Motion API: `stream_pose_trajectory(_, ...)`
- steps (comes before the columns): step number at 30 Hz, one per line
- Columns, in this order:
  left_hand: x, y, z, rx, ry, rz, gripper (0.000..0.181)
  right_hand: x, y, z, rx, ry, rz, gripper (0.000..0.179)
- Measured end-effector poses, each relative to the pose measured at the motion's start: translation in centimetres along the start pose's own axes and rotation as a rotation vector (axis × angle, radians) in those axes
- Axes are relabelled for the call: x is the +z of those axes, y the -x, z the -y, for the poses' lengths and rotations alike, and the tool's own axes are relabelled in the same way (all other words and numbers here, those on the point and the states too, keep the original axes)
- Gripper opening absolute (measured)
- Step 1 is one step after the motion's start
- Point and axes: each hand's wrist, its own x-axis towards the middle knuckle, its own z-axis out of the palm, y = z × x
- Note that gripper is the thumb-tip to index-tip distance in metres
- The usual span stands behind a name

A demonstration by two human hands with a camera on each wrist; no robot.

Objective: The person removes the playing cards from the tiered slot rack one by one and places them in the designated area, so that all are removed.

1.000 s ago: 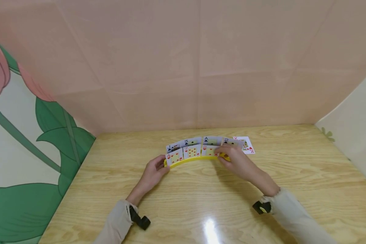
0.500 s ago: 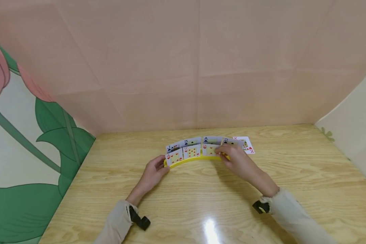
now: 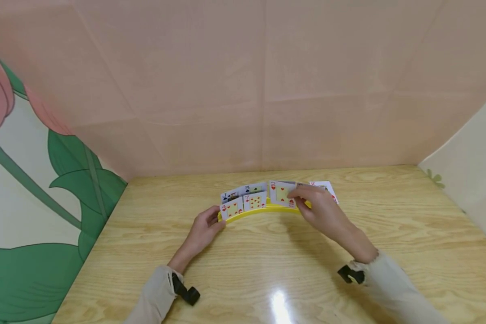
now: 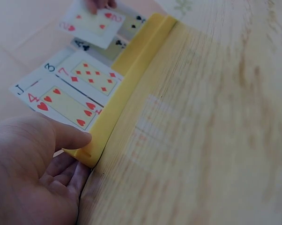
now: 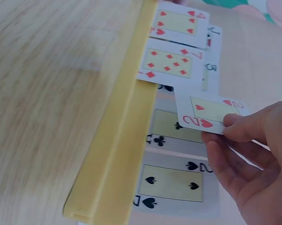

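A curved yellow card holder stands on the table, playing cards upright in its two rows. My left hand grips its left end, thumb on the front and fingers behind. In my right hand, thumb and fingers pinch the two of hearts, raised out of the front slot. The four of hearts and seven of diamonds stand in the front row. Behind them are a black jack, a black three, the ace of clubs and the two of spades.
A king of hearts lies face up behind the holder's right end, partly covered by the right hand. The wooden table meets a pink cloth backdrop at the back. A leaf-patterned panel borders the left.
The right hand has drawn the two of hearts up out of the holder's front row, where it stood before; it now overlaps the ace behind. The left hand stays on the holder's end.
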Motion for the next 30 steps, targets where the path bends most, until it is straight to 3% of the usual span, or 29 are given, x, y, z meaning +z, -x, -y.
stream_pose_trajectory(10,-0.4,-0.4,0.0,-0.008,-0.006,-0.013,0.035,-1.0,-0.7,1.0,-0.061,-0.058,-0.102,0.02)
stream_pose_trajectory(23,-0.7,-0.1,0.3,-0.01,-0.011,-0.015,0.033,-2.6,-0.7,1.6,-0.029,-0.079,-0.162,0.025)
stream_pose_trajectory(30,-0.6,-0.1,0.1,-0.003,-0.013,-0.014,0.033,-4.6,-0.3,1.1,-0.05,-0.063,-0.255,0.033)
